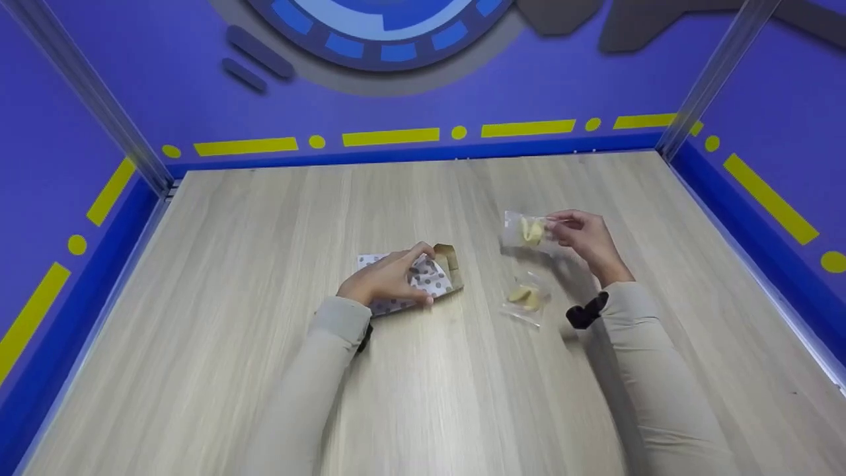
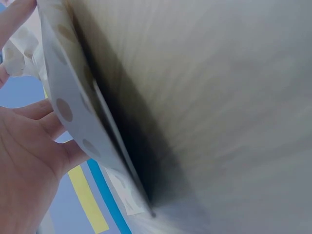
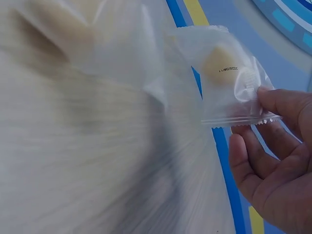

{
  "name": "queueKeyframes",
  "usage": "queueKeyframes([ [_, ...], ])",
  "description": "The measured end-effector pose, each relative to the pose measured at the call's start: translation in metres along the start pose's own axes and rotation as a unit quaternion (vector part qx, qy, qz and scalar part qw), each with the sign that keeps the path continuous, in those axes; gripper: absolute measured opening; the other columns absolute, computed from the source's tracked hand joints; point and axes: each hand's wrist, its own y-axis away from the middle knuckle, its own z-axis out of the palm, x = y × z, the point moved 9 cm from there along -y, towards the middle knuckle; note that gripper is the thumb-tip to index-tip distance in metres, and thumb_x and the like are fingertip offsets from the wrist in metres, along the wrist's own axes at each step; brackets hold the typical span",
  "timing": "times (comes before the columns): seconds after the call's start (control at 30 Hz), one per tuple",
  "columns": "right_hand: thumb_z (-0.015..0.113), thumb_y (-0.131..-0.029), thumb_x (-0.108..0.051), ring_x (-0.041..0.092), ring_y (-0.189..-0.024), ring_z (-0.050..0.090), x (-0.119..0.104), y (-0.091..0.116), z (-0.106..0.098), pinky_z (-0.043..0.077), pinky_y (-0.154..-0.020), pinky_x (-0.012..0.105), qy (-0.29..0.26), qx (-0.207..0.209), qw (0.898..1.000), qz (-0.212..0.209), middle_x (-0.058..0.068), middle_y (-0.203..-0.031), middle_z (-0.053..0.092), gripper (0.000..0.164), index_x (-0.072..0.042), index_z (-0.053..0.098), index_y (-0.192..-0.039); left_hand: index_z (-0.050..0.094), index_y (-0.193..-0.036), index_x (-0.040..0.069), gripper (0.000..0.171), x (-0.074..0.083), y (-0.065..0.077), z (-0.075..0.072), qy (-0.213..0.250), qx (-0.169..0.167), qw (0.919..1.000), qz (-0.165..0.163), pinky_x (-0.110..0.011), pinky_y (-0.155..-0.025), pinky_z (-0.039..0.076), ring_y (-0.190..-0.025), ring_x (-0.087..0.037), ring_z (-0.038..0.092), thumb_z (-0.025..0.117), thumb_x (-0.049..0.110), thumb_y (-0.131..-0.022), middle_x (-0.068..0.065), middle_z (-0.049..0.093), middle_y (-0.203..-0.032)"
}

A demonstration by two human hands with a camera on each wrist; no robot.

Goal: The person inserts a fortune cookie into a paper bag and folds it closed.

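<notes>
My left hand [image 1: 390, 279] holds a white paper box with grey dots [image 1: 431, 276], its fingers and thumb across it on the table. The box's brown end flap [image 1: 447, 254] stands open toward the right. In the left wrist view the dotted side [image 2: 63, 92] bulges beside the fingers. My right hand [image 1: 587, 241] pinches one edge of a clear sealed packet [image 1: 514, 228] above the table. Inside it is a pale yellow folded piece like a fortune cookie [image 1: 532, 230]; the right wrist view shows a printed date on the packet [image 3: 229, 100].
A second clear packet [image 1: 529, 314] with a similar yellow piece lies on the wooden table [image 1: 264, 231], between the hands and nearer the person. Blue walls [image 1: 410, 116] with yellow marks enclose the table's back and sides.
</notes>
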Motion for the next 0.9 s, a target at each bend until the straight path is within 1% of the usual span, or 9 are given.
queueKeyframes([
  [0.13,0.057,-0.093,-0.009,0.003,-0.075,0.062,-0.015,0.008,0.006,0.055,-0.071,0.023,-0.019,-0.010,1.000,0.009,-0.007,-0.088,0.064,0.034,0.009,0.058,-0.122,0.035,-0.136,0.032,0.081,-0.001,0.000,0.001,0.001,-0.003,1.0000,-0.004,-0.048,-0.101,0.043,-0.125,-0.028,0.051,0.080,0.050,-0.072,-0.008,0.049,-0.142],
  [0.27,0.053,-0.093,-0.004,0.004,-0.073,0.063,-0.027,0.013,0.013,0.055,-0.070,0.023,-0.020,-0.020,1.000,0.011,-0.004,-0.088,0.063,0.035,0.011,0.055,-0.124,0.035,-0.137,0.032,0.082,-0.001,0.001,0.001,0.002,-0.002,1.0000,-0.008,-0.049,-0.102,0.042,-0.128,-0.028,0.049,0.080,0.050,-0.071,-0.006,0.048,-0.143],
  [0.33,0.053,-0.093,-0.004,0.004,-0.073,0.064,-0.026,0.011,0.017,0.056,-0.070,0.023,-0.022,-0.026,0.999,0.015,-0.004,-0.088,0.063,0.035,0.011,0.055,-0.124,0.035,-0.137,0.032,0.082,-0.001,0.001,0.001,0.003,-0.002,1.0000,-0.008,-0.049,-0.101,0.043,-0.128,-0.028,0.049,0.080,0.051,-0.071,-0.006,0.048,-0.143],
  [0.5,0.056,-0.094,-0.007,0.003,-0.073,0.064,-0.015,0.001,0.025,0.055,-0.070,0.021,-0.030,-0.038,0.999,0.025,-0.008,-0.085,0.064,0.035,0.008,0.055,-0.125,0.036,-0.134,0.034,0.078,-0.001,0.002,0.000,0.005,-0.003,0.9999,-0.010,-0.049,-0.098,0.044,-0.124,-0.026,0.050,0.080,0.050,-0.071,-0.007,0.050,-0.139],
  [0.57,0.056,-0.093,-0.008,0.002,-0.072,0.064,-0.013,-0.001,0.029,0.054,-0.069,0.020,-0.032,-0.044,0.998,0.023,-0.009,-0.084,0.064,0.035,0.008,0.055,-0.125,0.037,-0.133,0.034,0.077,-0.001,0.002,0.000,0.006,-0.004,0.9999,-0.010,-0.049,-0.098,0.044,-0.123,-0.026,0.051,0.080,0.050,-0.071,-0.007,0.050,-0.138],
  [0.77,0.056,-0.092,-0.004,0.002,-0.070,0.062,-0.018,-0.003,0.042,0.054,-0.067,0.019,-0.039,-0.065,0.997,0.009,-0.010,-0.082,0.064,0.035,0.011,0.055,-0.123,0.036,-0.134,0.035,0.078,-0.001,0.001,0.000,0.003,-0.005,0.9999,-0.010,-0.049,-0.099,0.044,-0.123,-0.026,0.051,0.081,0.050,-0.071,-0.007,0.050,-0.139],
  [0.9,0.057,-0.092,-0.004,0.002,-0.070,0.061,-0.021,-0.003,0.050,0.053,-0.066,0.018,-0.034,-0.077,0.996,0.007,-0.011,-0.082,0.064,0.034,0.012,0.055,-0.121,0.036,-0.134,0.033,0.079,-0.001,0.000,0.000,-0.001,-0.005,1.0000,-0.006,-0.047,-0.100,0.043,-0.123,-0.026,0.051,0.080,0.049,-0.072,-0.008,0.050,-0.139],
])
